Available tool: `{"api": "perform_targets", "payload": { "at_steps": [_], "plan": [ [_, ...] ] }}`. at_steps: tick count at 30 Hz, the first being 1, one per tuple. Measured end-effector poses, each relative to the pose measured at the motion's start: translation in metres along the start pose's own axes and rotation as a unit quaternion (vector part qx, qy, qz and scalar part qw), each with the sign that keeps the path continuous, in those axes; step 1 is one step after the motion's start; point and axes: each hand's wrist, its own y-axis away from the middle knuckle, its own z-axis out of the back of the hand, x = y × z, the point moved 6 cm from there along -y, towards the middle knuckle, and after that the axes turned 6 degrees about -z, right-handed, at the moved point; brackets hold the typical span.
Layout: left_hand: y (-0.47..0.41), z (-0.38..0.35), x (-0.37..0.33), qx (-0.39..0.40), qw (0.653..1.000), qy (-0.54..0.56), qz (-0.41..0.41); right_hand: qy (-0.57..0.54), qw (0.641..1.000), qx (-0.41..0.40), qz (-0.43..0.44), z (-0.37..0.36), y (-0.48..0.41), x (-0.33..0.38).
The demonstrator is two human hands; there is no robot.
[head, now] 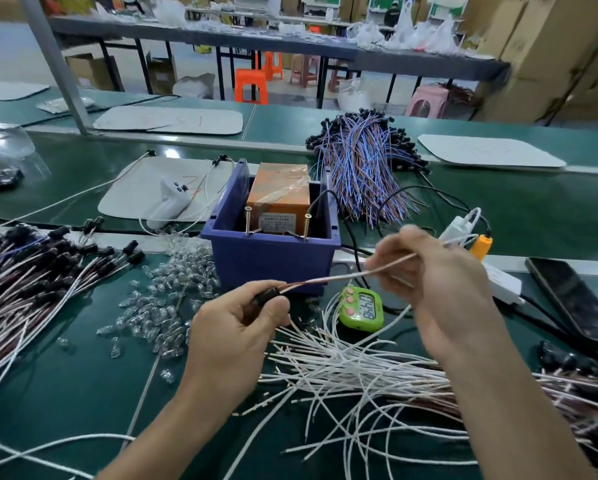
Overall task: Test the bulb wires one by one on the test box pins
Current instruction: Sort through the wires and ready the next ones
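Note:
A blue test box (273,261) with an orange transformer (278,199) inside stands at the table's middle; two brass screw pins, left pin (247,220) and right pin (306,226), rise at its front rim. My left hand (235,337) grips the black socket end of one bulb wire (339,277) in front of the box. My right hand (439,278), blurred, pinches that wire's free ends to the right, below pin height and apart from the pins.
White wires (359,375) lie heaped at front right, black-socket wires (31,275) at left, loose clear bulbs (162,306) between. A green timer (361,308) sits by the box. A phone (577,303), power strip (498,282) and blue-brown wire bundle (363,168) are further right.

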Motion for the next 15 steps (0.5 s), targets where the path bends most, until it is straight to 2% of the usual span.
{"api": "perform_targets", "payload": {
  "at_steps": [1,2,4,5,6,9,10,13,15],
  "plan": [
    [0.000,0.000,0.003,0.010,1.000,-0.021,0.002,0.118,0.992,-0.038,0.002,0.012,0.003,-0.003],
    [0.000,-0.001,0.005,0.017,0.999,-0.038,0.004,0.251,0.966,-0.064,-0.005,0.022,0.006,-0.005],
    [-0.001,-0.001,0.006,0.028,0.996,-0.084,-0.003,0.471,0.878,-0.074,-0.031,0.035,0.014,-0.006],
    [-0.001,-0.001,0.005,0.036,0.993,-0.111,-0.017,0.516,0.854,-0.067,-0.007,0.033,0.020,-0.002],
    [-0.001,-0.002,0.003,0.044,0.991,-0.125,-0.026,0.518,0.852,-0.058,0.051,0.027,0.027,0.004],
    [0.000,-0.005,0.002,0.069,0.983,-0.165,-0.048,0.413,0.871,-0.022,0.264,-0.015,0.052,0.019],
    [0.001,-0.006,0.004,0.072,0.981,-0.174,-0.052,0.403,0.869,0.017,0.286,-0.033,0.055,0.014],
    [0.000,-0.005,0.008,0.064,0.986,-0.150,-0.039,0.458,0.845,0.134,0.241,-0.072,0.047,-0.022],
    [-0.002,-0.002,0.008,0.068,0.990,-0.124,-0.028,0.436,0.861,0.175,0.194,-0.081,0.042,-0.043]
  ]
}}
